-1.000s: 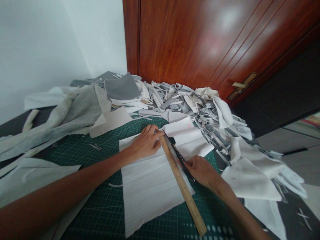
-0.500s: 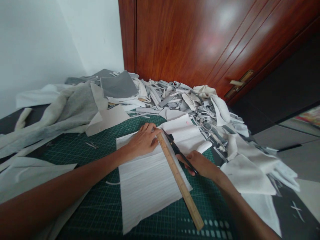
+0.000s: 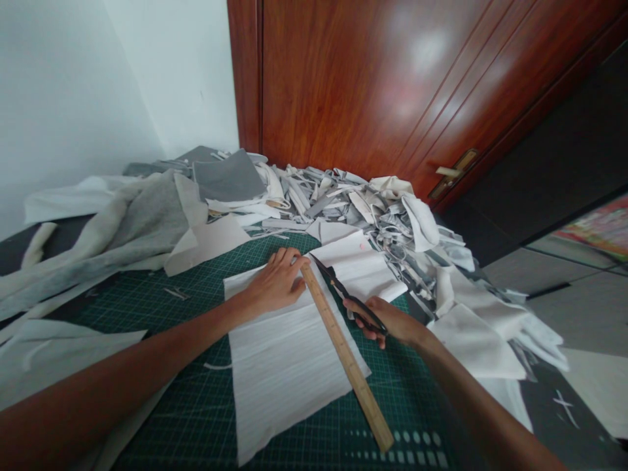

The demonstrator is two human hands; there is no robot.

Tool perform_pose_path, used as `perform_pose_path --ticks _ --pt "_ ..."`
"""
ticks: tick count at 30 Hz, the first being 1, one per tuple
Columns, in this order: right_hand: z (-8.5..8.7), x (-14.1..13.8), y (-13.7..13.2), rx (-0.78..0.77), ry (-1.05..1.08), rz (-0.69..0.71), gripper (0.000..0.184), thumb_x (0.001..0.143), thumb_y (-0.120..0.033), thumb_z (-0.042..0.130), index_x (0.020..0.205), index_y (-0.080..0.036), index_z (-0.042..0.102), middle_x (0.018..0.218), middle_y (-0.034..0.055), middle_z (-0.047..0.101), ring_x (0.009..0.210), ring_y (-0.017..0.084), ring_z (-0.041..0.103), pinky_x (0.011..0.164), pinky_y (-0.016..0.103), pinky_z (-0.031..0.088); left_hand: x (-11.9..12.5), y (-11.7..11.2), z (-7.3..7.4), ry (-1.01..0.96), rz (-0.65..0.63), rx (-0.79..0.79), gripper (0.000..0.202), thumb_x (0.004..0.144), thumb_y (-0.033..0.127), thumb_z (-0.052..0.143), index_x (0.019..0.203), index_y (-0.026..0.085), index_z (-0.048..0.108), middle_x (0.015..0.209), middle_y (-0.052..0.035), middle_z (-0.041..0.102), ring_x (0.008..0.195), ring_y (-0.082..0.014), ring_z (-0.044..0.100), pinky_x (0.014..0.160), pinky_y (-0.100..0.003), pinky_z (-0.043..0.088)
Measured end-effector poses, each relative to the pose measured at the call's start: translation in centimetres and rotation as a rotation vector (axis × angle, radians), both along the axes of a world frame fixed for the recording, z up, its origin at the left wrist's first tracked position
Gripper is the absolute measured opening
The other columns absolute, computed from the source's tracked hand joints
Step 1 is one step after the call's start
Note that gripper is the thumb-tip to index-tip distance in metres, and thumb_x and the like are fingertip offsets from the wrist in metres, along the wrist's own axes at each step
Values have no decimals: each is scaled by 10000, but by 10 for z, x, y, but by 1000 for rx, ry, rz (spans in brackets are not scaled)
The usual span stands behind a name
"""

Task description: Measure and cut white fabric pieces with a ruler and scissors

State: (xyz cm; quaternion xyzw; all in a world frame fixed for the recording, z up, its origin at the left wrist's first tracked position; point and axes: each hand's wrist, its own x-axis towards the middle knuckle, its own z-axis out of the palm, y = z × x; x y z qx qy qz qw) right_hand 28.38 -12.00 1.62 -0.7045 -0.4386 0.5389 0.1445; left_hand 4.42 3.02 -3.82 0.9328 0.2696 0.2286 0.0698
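On the green cutting mat (image 3: 407, 405), what lies under the hands?

A sheet of finely lined white fabric (image 3: 279, 373), with a wooden ruler (image 3: 341, 353) laid slantwise across it. The ruler's lower end runs past the cloth onto the mat. A smoother white layer (image 3: 356, 268) lies at the sheet's far end, though I can't tell whether it's a fold or a separate piece.

And the grips?

The left hand (image 3: 277, 284) has an open grip, its fingers spread flat on the fabric, just beside the ruler's top end. The right hand (image 3: 387, 325) has a closed grip on black-handled scissors (image 3: 346, 297), which lie just right of the ruler, tips pointing toward the left hand. Whether the blades are parted is hard to tell.

What crowds the mat?

Past its far edge, a heap of grey and white fabric scraps (image 3: 363, 203) reaches the foot of a reddish wooden door (image 3: 367, 85) with a brass handle (image 3: 449, 173). Off to the left sit a long grey-beige cloth (image 3: 122, 242) and a dark grey felt piece (image 3: 223, 180). A pale cloth triangle (image 3: 63, 347) overlaps the mat's left side, and white offcuts (image 3: 473, 340) lie over its right edge.
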Motion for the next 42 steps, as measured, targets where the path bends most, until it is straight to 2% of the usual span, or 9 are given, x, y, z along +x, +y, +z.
perform_pose_path --ticks 7,13,19,22,28,35,39,42 --pt "0 -3 11 42 -84 56 724 798 -895 538 650 -187 563 486 -22 556 372 68 463 338 183 424 0 -2 1 19 12 8 370 937 239 524 1297 168 571 1249 -133 517 1181 -323 470 1023 -493 450" --pt "6 -8 19 8 -155 78 698 822 -870 531 659 -193 561 493 -13 571 395 86 482 353 197 412 2 -5 6 46 26 -22 360 945 254 506 1280 150 587 1255 -148 528 1161 -331 475 992 -502 455" --pt "13 -25 20 63 -391 133 687 888 -813 499 563 -210 557 483 56 594 385 126 482 390 258 385 2 -5 5 33 12 -16 367 955 256 495 1299 161 577 1264 -144 527 1180 -324 468 1026 -497 441" --pt "14 -29 21 77 -437 152 687 897 -793 507 518 -222 540 478 83 604 378 138 487 421 278 395 2 -5 4 33 13 -16 383 950 253 502 1317 168 567 1279 -140 521 1180 -322 467 1017 -494 444" --pt "9 -22 21 88 -334 122 697 882 -802 521 516 -210 539 461 41 578 352 117 465 381 259 395 2 -5 6 31 5 -27 372 961 272 489 1307 161 571 1264 -145 526 1182 -330 467 1016 -511 447" --pt "-6 -8 20 105 -75 -2 657 794 -827 609 631 -191 571 441 -49 499 372 78 425 350 201 378 0 -3 5 41 11 -6 355 952 236 504 1293 160 569 1269 -144 525 1195 -330 470 1060 -519 447" --pt "-16 -2 13 170 85 -51 658 726 -847 655 642 -207 529 439 -68 470 372 70 377 367 212 379 0 -5 7 8 46 -31 397 932 223 524 1324 164 520 1241 -132 528 1183 -317 486 1063 -500 460" --pt "-18 0 -1 269 208 -75 641 738 -823 669 616 -217 498 430 -83 407 382 66 334 413 228 364 0 -6 9 8 96 -58 442 914 204 511 1351 143 493 1214 -132 532 1160 -314 499 1053 -499 465"
